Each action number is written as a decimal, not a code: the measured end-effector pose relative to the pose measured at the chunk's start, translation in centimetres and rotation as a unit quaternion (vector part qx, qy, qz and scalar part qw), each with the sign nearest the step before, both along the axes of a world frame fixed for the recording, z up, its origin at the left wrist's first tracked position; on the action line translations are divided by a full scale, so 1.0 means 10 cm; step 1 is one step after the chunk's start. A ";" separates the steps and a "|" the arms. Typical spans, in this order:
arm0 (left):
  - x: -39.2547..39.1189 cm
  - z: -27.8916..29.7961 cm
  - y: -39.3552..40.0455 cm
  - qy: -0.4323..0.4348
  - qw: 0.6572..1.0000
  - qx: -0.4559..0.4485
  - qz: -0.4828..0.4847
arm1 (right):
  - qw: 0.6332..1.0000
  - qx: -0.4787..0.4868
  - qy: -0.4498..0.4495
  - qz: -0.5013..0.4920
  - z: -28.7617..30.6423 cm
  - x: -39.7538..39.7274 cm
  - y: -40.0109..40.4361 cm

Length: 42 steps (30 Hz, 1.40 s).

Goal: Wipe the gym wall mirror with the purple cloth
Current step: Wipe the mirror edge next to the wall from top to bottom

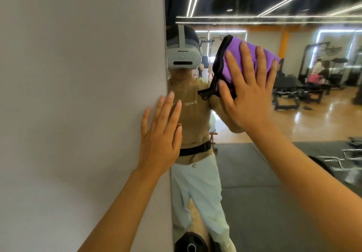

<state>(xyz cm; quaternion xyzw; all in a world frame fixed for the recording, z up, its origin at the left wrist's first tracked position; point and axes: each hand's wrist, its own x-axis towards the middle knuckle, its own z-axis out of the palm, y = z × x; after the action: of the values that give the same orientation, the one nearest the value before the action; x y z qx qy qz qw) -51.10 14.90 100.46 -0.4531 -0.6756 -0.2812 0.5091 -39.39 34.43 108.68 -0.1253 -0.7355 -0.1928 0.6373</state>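
Observation:
The wall mirror (293,114) fills the right half of the view and reflects the gym and a person in a headset. A purple cloth (235,59) with a black border is folded flat against the glass at upper centre. My right hand (248,95) presses the cloth onto the mirror with straight, spread fingers. My left hand (160,134) lies flat with straight fingers at the mirror's left edge, where the grey wall (78,95) meets the glass.
The grey wall takes up the whole left half. A black weight plate (189,242) sits on the floor at the bottom by the mirror. Benches, racks and barbells appear only as reflections on the right.

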 end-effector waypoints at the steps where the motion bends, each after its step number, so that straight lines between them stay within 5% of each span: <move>1: 0.02 -0.01 0.02 -0.002 1.000 0.002 0.000 | 1.000 -0.001 0.002 -0.003 -0.06 0.01 0.00; 4: 0.11 -0.08 0.10 -0.001 1.000 -0.009 -0.007 | 1.000 -0.005 -0.013 0.000 -0.61 0.01 -0.06; 9: 0.23 -0.15 0.26 -0.023 0.999 0.001 -0.032 | 0.986 0.052 -0.160 -0.015 -2.00 0.25 0.07; 12: 0.29 -0.20 0.34 -0.033 0.999 0.002 -0.043 | 0.972 0.090 -0.215 -0.042 -2.28 0.42 0.22; 22: 0.50 -0.18 0.66 -0.061 0.995 0.064 -0.038 | 1.000 0.002 -0.006 -0.011 -0.04 0.52 0.58; 26: 0.58 -0.17 0.80 -0.047 0.997 0.057 -0.033 | 1.000 0.000 -0.009 -0.015 -0.55 0.55 0.59; 30: 0.70 -0.22 0.94 -0.051 0.997 0.064 -0.018 | 0.988 0.042 -0.145 -0.031 -1.88 0.85 0.78; 33: 0.75 -0.25 1.01 -0.044 0.997 0.058 -0.007 | 0.975 0.052 -0.213 -0.050 -2.23 1.10 0.96; 36: 0.78 -0.27 1.04 -0.055 0.997 0.061 0.002 | 0.978 0.056 -0.198 -0.022 -1.91 1.12 1.00; 42: 0.81 -0.25 1.01 -0.049 0.997 0.040 0.042 | 0.999 0.004 -0.043 -0.006 -0.19 1.01 1.13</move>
<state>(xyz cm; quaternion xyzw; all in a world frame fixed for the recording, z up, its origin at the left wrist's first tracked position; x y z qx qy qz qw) -43.04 25.04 97.98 -0.3893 -0.7064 -0.3078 0.5047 -29.29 45.74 106.73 -0.1188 -0.7606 -0.2047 0.6045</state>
